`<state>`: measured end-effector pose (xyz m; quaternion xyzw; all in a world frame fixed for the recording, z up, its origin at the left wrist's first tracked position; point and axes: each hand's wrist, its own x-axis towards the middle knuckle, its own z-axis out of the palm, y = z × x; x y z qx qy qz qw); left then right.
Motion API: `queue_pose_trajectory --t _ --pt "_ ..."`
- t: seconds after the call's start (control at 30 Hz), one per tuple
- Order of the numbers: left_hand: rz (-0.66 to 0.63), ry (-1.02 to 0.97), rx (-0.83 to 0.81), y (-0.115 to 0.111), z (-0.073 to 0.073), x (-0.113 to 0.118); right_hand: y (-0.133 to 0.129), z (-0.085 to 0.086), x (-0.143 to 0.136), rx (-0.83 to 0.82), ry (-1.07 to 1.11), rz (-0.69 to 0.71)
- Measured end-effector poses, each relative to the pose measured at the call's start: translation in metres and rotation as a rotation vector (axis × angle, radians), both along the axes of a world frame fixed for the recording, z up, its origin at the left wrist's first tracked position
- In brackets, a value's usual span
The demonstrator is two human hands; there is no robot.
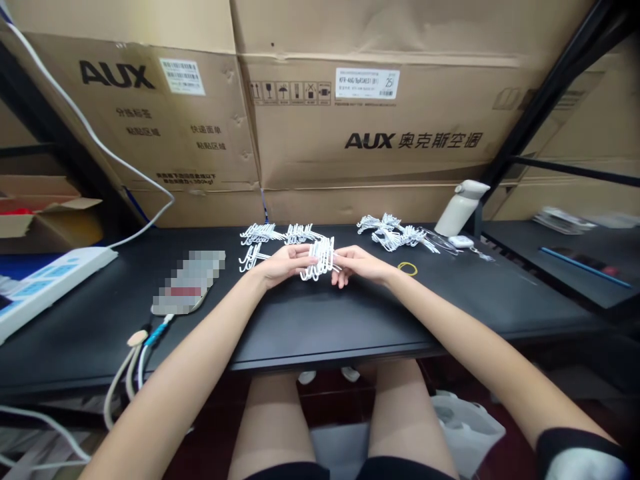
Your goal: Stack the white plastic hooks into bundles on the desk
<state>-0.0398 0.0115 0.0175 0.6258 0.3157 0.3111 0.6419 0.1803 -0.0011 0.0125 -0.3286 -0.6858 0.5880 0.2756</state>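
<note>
A bundle of white hooks (320,259) is held above the black table (320,333). My left hand (285,264) has its fingers closed round the bundle's left side. On the right side, my right hand (356,264) pinches the thin ends of the same bundle, its lower fingers curled below. Just behind my left hand lie more white hooks (260,233) in neat groups, with another group (300,233) beside them. Farther right is a looser pile of white hooks (395,235). A yellow rubber band (407,269) lies on the table right of my right hand.
A white bottle (461,208) stands at the back right, near a small white case (461,242). At left are a phone (190,283) with cables and a white power strip (55,283). Large cardboard boxes (300,147) rise behind the table.
</note>
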Motion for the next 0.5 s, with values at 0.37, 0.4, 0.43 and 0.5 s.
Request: queue_pose_trajectory --t 0.37,0.4,0.43,0.5 --pt "-0.048 0.071 -0.097 0.0034 -0.0043 -0.0064 0.0031 -0.0060 -0.0001 -0.046 -0.053 0.019" --pt "-0.046 0.062 -0.091 0.0045 -0.0052 -0.0068 0.0029 -0.0063 -0.0007 -0.042 -0.049 0.015" --pt "-0.040 0.050 -0.081 0.0056 -0.0063 -0.0070 0.0028 -0.0066 -0.0012 -0.036 -0.045 0.009" --pt "-0.028 0.028 -0.062 0.0077 -0.0089 -0.0065 0.0028 -0.0069 -0.0019 -0.019 -0.037 -0.013"
